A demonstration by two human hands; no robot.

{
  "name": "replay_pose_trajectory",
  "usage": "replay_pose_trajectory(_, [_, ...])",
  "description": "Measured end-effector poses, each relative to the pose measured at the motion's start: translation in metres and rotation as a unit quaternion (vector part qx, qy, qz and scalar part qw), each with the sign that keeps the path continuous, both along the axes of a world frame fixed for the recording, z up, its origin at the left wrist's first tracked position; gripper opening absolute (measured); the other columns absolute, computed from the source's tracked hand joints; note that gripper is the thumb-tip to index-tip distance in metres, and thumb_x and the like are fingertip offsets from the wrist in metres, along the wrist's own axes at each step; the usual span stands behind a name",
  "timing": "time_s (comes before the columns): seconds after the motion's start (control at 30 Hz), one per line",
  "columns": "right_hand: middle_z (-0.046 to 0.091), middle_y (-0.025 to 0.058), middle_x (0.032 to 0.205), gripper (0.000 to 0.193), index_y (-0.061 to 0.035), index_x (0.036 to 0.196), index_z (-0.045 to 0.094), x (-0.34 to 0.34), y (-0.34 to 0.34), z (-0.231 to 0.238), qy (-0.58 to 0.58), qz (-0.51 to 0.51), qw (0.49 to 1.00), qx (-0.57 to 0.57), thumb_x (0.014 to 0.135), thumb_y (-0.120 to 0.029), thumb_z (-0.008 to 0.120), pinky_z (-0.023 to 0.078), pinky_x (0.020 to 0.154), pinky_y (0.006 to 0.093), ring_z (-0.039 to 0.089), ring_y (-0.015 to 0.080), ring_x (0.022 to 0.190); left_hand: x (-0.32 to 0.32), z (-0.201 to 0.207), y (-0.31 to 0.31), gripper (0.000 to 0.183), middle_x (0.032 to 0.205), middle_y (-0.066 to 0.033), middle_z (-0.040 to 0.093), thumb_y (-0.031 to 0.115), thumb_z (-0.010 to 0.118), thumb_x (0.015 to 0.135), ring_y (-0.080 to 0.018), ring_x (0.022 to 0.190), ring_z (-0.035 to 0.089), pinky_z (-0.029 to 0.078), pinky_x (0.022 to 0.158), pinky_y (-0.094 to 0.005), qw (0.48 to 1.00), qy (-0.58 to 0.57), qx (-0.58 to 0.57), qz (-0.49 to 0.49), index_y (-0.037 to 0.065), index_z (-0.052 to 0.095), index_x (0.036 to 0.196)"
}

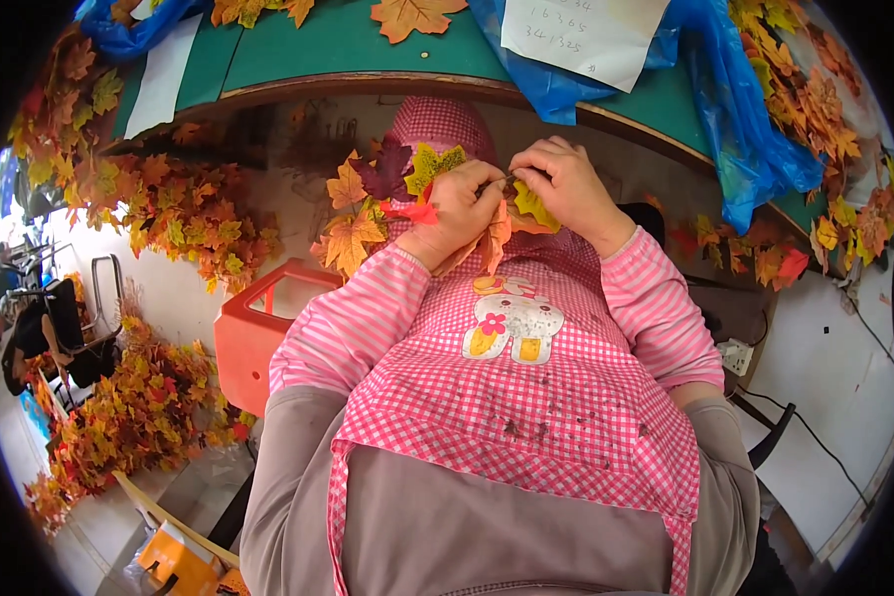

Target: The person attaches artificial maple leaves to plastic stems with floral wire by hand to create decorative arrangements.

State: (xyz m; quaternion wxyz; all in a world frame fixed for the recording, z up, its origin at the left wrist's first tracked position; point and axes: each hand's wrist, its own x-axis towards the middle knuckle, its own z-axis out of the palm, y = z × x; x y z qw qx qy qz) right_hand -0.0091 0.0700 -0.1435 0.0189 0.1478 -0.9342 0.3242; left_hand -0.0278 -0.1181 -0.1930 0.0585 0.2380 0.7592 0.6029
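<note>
Above my lap, both hands are close together on a garland of artificial maple leaves (pixel 351 241). My left hand (pixel 455 211) is closed, its thumb and fingers pinching the garland near a yellow-green leaf (pixel 434 165) and a dark purple leaf (pixel 384 173). Just to its right, my right hand (pixel 572 189) pinches the garland's thin stem above a yellow leaf (pixel 534 207). Between the hands the fingertips almost meet, and the exact joint there is too small to make out. Orange leaves hang below my left hand, against the pink checked apron (pixel 526 397).
Ahead is a green table (pixel 333 42) with a curved-looking edge, a paper sheet (pixel 586 40) and blue plastic bags (pixel 755 129). Leaf garlands hang at left (pixel 189 204) and right (pixel 815 94). A red plastic stool (pixel 253 333) stands at my left; a leaf heap (pixel 134 407) lies beyond.
</note>
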Motion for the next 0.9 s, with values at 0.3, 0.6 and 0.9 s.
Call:
replay_pose_trajectory(0.3, [0.064, 0.0041, 0.087, 0.011, -0.0068, 0.092, 0.065, -0.005, 0.006, 0.002, -0.013, 0.013, 1.000, 0.001, 0.085, -0.015, 0.062, 0.041, 0.084, 0.0386, 0.059, 0.0238, 0.090, -0.001, 0.000, 0.000, 0.007, 0.080, -0.0104, 0.066, 0.004, 0.062, 0.085, -0.0166, 0.072, 0.065, 0.050, 0.064, -0.0279, 1.000, -0.001, -0.014, 0.004, -0.001, 0.066, 0.089])
replay_pose_trajectory(0.6, [0.064, 0.0028, 0.088, 0.011, -0.0068, 0.093, 0.066, 0.004, -0.006, -0.009, 0.011, -0.003, 1.000, 0.003, 0.084, -0.012, 0.063, 0.041, 0.084, 0.0373, 0.058, 0.0233, 0.091, 0.001, 0.003, -0.001, 0.008, 0.079, -0.0139, 0.065, 0.006, 0.064, 0.081, -0.0265, 0.072, 0.065, 0.050, 0.064, -0.0343, 0.999, -0.032, -0.021, 0.008, -0.001, 0.065, 0.086])
replay_pose_trajectory(0.9, [0.065, 0.0035, 0.088, 0.010, -0.0089, 0.091, 0.067, 0.011, -0.010, -0.018, -0.013, -0.044, 0.998, -0.046, 0.086, -0.015, 0.061, 0.040, 0.083, 0.0398, 0.058, 0.0247, 0.091, 0.000, 0.000, 0.000, 0.007, 0.079, -0.0145, 0.065, 0.005, 0.064, 0.079, -0.0282, 0.072, 0.065, 0.050, 0.064, -0.0348, 1.000, 0.000, -0.010, 0.011, 0.000, 0.065, 0.084])
